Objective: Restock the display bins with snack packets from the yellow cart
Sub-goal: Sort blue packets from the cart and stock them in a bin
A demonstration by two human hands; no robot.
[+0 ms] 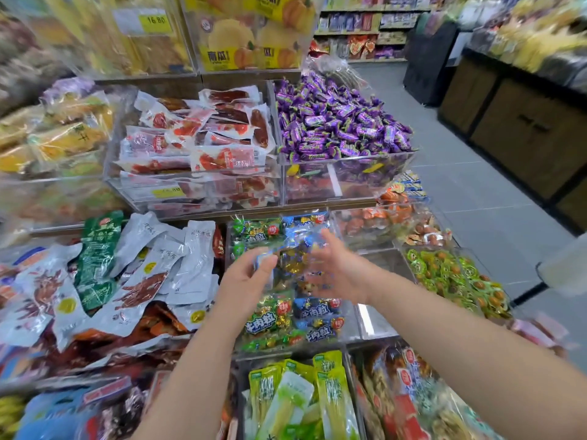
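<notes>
Your left hand pinches a snack packet over the middle bin; right hand has fingers spread. That bin's nearly full, but the neighbour bin on the right looks bare.

Grey tiled floor; dark wood cabinets right; stocked shelves behind.

You face a stepped display shelf carrying clear bins: purple sweets, red meat packets, green-and-blue packets before you, silver pouches heaped at your left.
</notes>
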